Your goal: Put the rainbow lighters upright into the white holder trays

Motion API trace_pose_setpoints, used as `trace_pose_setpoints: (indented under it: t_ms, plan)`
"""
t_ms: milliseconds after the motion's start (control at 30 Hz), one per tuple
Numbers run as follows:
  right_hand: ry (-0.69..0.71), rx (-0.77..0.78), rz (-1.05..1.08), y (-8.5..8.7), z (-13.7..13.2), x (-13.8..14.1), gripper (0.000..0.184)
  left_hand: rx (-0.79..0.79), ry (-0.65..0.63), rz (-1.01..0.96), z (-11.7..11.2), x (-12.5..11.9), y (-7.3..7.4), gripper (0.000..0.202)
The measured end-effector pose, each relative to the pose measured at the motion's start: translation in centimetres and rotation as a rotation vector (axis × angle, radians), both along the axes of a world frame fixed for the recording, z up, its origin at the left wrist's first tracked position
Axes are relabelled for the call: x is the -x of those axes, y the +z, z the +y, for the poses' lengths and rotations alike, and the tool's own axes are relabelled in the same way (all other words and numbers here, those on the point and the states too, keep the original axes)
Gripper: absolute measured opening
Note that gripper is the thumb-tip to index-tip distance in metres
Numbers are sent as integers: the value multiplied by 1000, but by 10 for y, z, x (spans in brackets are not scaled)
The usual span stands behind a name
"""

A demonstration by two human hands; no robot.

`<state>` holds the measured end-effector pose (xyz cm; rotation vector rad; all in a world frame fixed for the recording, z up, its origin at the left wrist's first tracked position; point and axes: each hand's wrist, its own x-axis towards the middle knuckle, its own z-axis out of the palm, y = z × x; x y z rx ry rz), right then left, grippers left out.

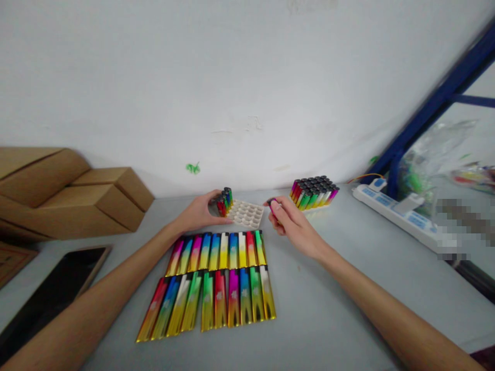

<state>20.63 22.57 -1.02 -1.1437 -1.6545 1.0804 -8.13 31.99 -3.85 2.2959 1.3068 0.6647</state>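
Observation:
My left hand (pixel 198 212) is curled around the left end of a white tray (pixel 248 214) with rows of round pockets. Several upright lighters (pixel 223 204) with black tops stand in that end, between my thumb and fingers. To the right of the tray, my right hand (pixel 291 224) is closed on a magenta lighter (pixel 275 206), its dark top near my thumb. Closer to me lie two rows of shiny, multicoloured lighters, a far row (pixel 215 252) and a near row (pixel 208 301), side by side on the grey table (pixel 309 314).
A full block of upright lighters (pixel 314 191) stands by the wall at the back right. Cardboard boxes (pixel 104 206) and a dark phone (pixel 50 288) occupy the left. On the right are a white power strip (pixel 402 214) and a blue metal frame (pixel 433 98).

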Motion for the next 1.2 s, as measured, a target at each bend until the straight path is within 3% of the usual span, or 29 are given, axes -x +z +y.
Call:
trace_pose_setpoints:
  t_ms: [167, 400, 533, 733, 900, 1200]
  plan:
    - [139, -5, 175, 2, 29, 14, 47, -8, 9, -5, 4, 2, -5, 90]
    - [170, -128, 136, 2, 86, 44, 34, -2, 12, -32, 0, -1, -1, 93]
    - [80, -204, 66, -8, 110, 54, 24, 23, 0, -33, -2, -2, 2, 92]
    - [-5, -305, -164, -15, 107, 57, 22, 38, -19, -35, -1, -2, 2, 87]
    - [46, -339, -225, -14, 106, 58, 25, 58, -11, -28, -1, -2, 3, 85]
    - [106, -522, -515, -18, 111, 63, 27, 50, -3, -28, -1, -2, 3, 82]
